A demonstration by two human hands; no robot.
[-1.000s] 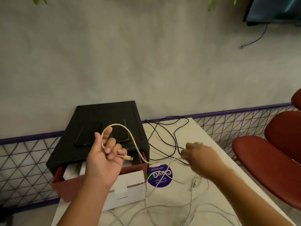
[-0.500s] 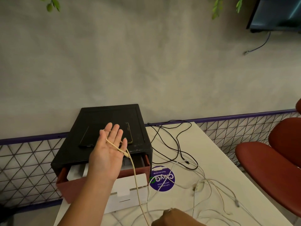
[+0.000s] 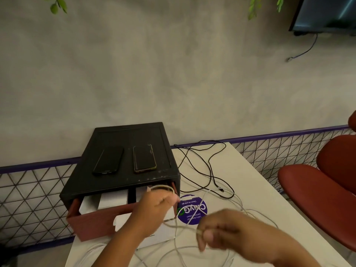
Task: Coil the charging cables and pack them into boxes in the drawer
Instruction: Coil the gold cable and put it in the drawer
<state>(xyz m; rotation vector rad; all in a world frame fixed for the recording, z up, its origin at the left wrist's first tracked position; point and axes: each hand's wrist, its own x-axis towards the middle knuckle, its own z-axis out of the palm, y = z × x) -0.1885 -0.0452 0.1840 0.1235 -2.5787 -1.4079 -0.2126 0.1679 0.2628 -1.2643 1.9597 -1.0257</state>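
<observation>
Hands at work over a white rectangular table [image 3: 250, 182], head view. The left hand [image 3: 154, 207], at 6 o'clock of a black plastic drawer unit [image 3: 123, 135], had its fingers curled round a small loop of thin cream-coloured charging cable [image 3: 163, 188], which stood up above the knuckles. From that hand the same cable ran toward 4 o'clock to the right hand [image 3: 229, 228], whose thumb and fingertips pinched the strand. This hand was blurred, so finer detail of its grip could not be told. The cable was thus held in the air between the two hands, just in front of the open drawer.

The red-brown drawer [image 3: 90, 222] stood pulled out on the unit's 6 o'clock side, with white cardboard boxes [image 3: 113, 199] inside it. A further white carton [image 3: 167, 233] lay on the table just before the drawer, partly hidden by the left forearm. Two dark smartphones lay flat, side by side, on top of the unit, one at 9 o'clock [image 3: 107, 160] and one at 3 o'clock [image 3: 144, 158].

A round purple sticker [image 3: 192, 211] lay on the table at 3 o'clock of the left hand. A thin black cable [image 3: 211, 168] lay in loose curves at 12 o'clock of the sticker. Loose white cables [image 3: 185, 247] lay tangled at 6 o'clock of it. A red-brown moulded chair [image 3: 317, 193] stood at 3 o'clock, beside the table.
</observation>
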